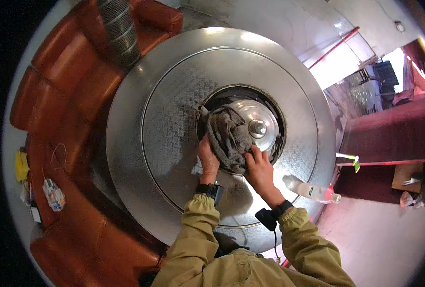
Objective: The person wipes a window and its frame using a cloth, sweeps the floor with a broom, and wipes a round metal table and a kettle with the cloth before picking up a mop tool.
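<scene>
A crumpled dark grey cloth (229,136) is bunched between both hands. My left hand (207,160) grips its left edge from below, the fingers partly hidden behind it. My right hand (260,167) has its fingers curled onto the cloth's lower right side. Partly covered by the cloth is a shiny round metal lid (265,112) with a knob (258,128). It sits within the dark round opening at the middle of a large round metal table (174,143). A small pale tip (203,110) pokes out at the cloth's upper left; what it belongs to I cannot tell.
A clear plastic bottle (317,192) is at the table's right edge. An orange-brown sofa (74,119) curves along the left, with a small packet (54,195) on it. A ribbed metal pipe (120,33) is at the upper left. A dark red table (389,136) is at the right.
</scene>
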Demonstrator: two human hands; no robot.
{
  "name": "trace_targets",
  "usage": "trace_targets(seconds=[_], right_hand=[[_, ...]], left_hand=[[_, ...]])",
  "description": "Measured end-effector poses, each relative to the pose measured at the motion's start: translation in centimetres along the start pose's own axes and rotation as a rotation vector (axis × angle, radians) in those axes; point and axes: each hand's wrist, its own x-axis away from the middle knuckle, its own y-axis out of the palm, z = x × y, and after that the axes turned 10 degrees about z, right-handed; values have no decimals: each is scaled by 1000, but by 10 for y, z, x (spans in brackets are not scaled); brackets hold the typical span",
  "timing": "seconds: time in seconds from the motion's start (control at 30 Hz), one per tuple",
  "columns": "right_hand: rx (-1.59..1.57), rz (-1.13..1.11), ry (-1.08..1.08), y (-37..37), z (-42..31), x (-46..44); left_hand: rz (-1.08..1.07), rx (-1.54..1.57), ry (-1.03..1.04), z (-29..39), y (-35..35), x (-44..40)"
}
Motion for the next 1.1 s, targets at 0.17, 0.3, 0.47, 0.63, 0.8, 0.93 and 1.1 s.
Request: trace_targets(seconds=[0.17,0.3,0.47,0.63,0.8,0.93,1.1], right_hand=[[-846,8,417,-25,24,-12],[-1493,202,839,-50,22,-74],[-1169,351,621,-104,5,-131],[-891,268,671,-152,13,-75],[-122,145,3,-70,11,-68],[162,83,-26,9,-29,-55],[13,33,29,-7,-12,-28]], left_hand=[[32,-596,337,7,2,0],[-109,-566,397,5,1,-4],[-124,-711,311,4,4,-7],[-116,-533,391,10,4,-5],[-65,-532,359,5,5,-2],[-87,-277,217,-18,-1,-8],[-153,-484,334,-10,-6,-14]])
